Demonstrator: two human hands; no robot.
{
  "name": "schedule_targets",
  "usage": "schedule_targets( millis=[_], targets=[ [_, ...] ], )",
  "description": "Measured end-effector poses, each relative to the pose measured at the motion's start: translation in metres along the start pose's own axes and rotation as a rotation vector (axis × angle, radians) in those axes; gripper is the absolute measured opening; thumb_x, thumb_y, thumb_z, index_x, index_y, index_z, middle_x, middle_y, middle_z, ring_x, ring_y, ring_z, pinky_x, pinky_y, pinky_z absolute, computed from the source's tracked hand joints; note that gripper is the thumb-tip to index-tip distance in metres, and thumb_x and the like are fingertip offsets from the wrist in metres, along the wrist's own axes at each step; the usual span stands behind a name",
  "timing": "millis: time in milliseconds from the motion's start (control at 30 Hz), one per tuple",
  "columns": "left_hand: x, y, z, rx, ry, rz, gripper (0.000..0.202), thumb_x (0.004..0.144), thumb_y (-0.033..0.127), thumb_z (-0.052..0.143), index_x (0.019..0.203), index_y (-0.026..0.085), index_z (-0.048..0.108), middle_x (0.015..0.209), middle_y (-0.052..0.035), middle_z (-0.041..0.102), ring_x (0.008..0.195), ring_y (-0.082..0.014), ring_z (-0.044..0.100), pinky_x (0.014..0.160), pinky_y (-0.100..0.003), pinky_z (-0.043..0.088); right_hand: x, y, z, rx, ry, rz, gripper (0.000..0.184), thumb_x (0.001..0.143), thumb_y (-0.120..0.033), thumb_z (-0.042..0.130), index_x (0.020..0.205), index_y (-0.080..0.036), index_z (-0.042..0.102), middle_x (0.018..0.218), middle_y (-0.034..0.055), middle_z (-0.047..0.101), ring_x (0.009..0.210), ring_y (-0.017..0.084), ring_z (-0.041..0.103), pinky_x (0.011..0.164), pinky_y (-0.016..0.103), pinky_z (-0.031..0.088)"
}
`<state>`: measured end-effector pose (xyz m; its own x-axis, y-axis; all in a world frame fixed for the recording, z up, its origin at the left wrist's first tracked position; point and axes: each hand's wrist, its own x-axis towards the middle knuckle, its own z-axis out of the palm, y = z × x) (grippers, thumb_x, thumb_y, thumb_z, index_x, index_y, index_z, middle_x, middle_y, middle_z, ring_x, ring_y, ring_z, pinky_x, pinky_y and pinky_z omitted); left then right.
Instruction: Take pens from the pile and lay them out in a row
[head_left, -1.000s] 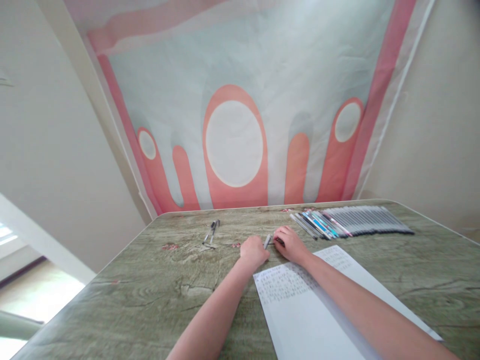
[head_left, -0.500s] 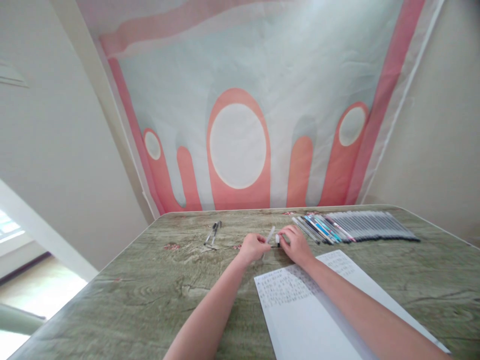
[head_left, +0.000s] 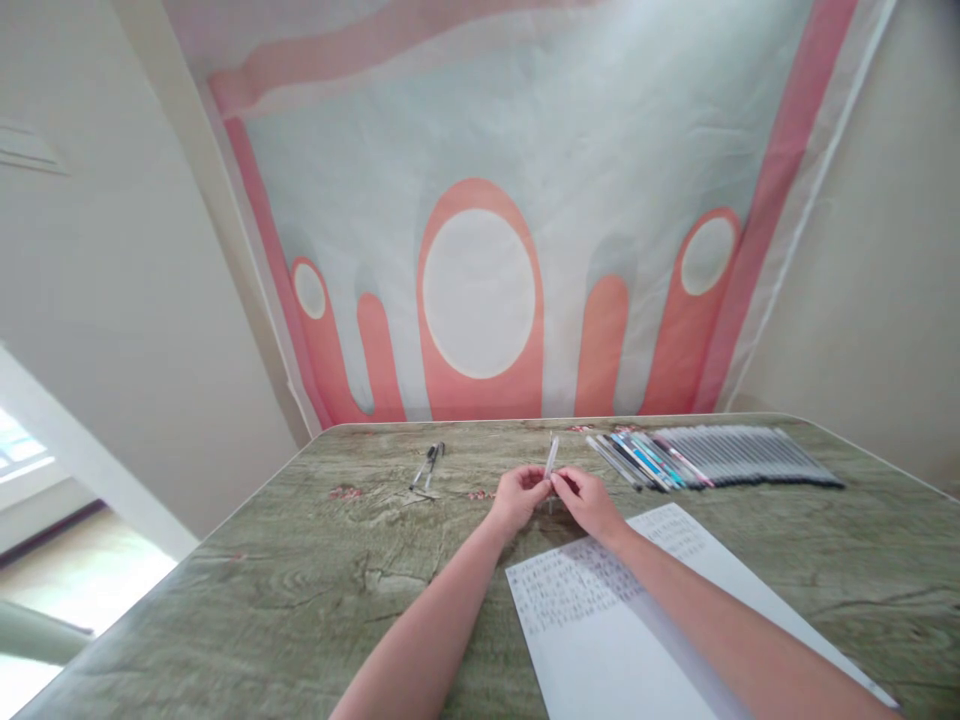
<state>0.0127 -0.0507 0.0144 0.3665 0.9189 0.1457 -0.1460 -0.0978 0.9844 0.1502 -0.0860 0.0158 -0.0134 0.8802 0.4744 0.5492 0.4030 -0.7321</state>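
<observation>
At the centre of the frame, our left hand [head_left: 519,500] closes fingers and thumb on the lower end of a slim, translucent plastic pen tube [head_left: 553,457]; just right of it, our right hand [head_left: 589,500] pinches the same end. We cannot tell whether a smaller part is hidden between the fingertips. If either pinch slackens or the hands pull unevenly, we judge the tube could slip and roll. Our right forearm crosses a white, handwritten paper sheet [head_left: 600,650] at lower right, so a careless shift could drag it.

On the greenish-brown, wood-grain table [head_left: 300,590], we see slim black-and-clear pen parts [head_left: 427,468] left of centre and, at right, blue, teal and pink-marked pens [head_left: 651,462] beside a long row of clear, dark-tipped pens [head_left: 757,457].

Around us stand a pale wall [head_left: 112,280] at left, a pink-and-grey printed backdrop [head_left: 480,395] at upper centre and a beige wall [head_left: 862,300] at right.
</observation>
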Motion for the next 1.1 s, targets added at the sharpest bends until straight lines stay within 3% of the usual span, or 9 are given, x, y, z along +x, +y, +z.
schedule_targets(
  millis=[100,233,367,467,633,1100],
  targets=[
    [-0.001,-0.001,0.001,-0.018,-0.013,0.034,0.029,0.059,0.027,0.068,0.081,0.012,0.060,0.079,-0.0066,0.064,0.073,-0.0138,0.058,0.074,-0.026,0.043,0.000,0.001,0.000,-0.015,0.030,0.001,0.026,0.081,-0.034,0.041,0.072,-0.017,0.058,0.061,0.0009,0.059,0.054,0.013,0.051,0.053,0.023,0.038],
    [0.000,0.000,0.003,-0.137,0.004,-0.014,0.027,0.062,0.026,0.067,0.083,0.012,0.056,0.079,-0.0079,0.064,0.072,-0.0151,0.060,0.072,-0.028,0.045,0.000,0.002,0.001,-0.023,0.122,0.007,0.025,0.081,-0.035,0.041,0.073,-0.017,0.057,0.060,0.0013,0.060,0.052,0.013,0.052,0.052,0.022,0.038],
    [0.007,0.000,-0.005,-0.450,0.221,-0.086,0.023,0.071,0.023,0.060,0.088,0.014,0.048,0.084,-0.0106,0.064,0.078,-0.0172,0.061,0.075,-0.033,0.046,0.001,0.002,-0.001,-0.018,0.145,0.023,0.027,0.083,-0.036,0.037,0.079,-0.017,0.056,0.058,0.0010,0.059,0.046,0.012,0.049,0.048,0.022,0.038],
    [0.014,0.000,-0.021,-0.676,0.401,-0.079,0.011,0.077,0.016,0.052,0.084,0.014,0.044,0.094,-0.0159,0.061,0.086,-0.0187,0.060,0.078,-0.034,0.046,0.000,0.000,-0.003,-0.110,0.113,-0.077,0.026,0.082,-0.035,0.039,0.078,-0.019,0.058,0.062,0.0015,0.060,0.053,0.012,0.052,0.054,0.022,0.040],
    [0.021,-0.001,-0.045,-0.836,0.552,-0.079,0.005,0.080,0.008,0.044,0.079,0.012,0.043,0.111,-0.0211,0.053,0.093,-0.0196,0.058,0.075,-0.030,0.049,-0.003,-0.003,-0.002,-0.223,0.048,-0.211,0.027,0.083,-0.033,0.039,0.076,-0.021,0.062,0.066,0.0016,0.057,0.054,0.011,0.051,0.056,0.021,0.039],
    [0.017,-0.001,-0.034,-0.809,0.470,-0.106,0.005,0.079,0.010,0.046,0.079,0.014,0.042,0.105,-0.0203,0.056,0.092,-0.0217,0.059,0.076,-0.034,0.049,-0.003,0.002,0.000,-0.258,0.039,-0.230,0.027,0.084,-0.033,0.039,0.077,-0.022,0.062,0.068,0.0010,0.055,0.053,0.010,0.050,0.056,0.021,0.039]
  ],
)
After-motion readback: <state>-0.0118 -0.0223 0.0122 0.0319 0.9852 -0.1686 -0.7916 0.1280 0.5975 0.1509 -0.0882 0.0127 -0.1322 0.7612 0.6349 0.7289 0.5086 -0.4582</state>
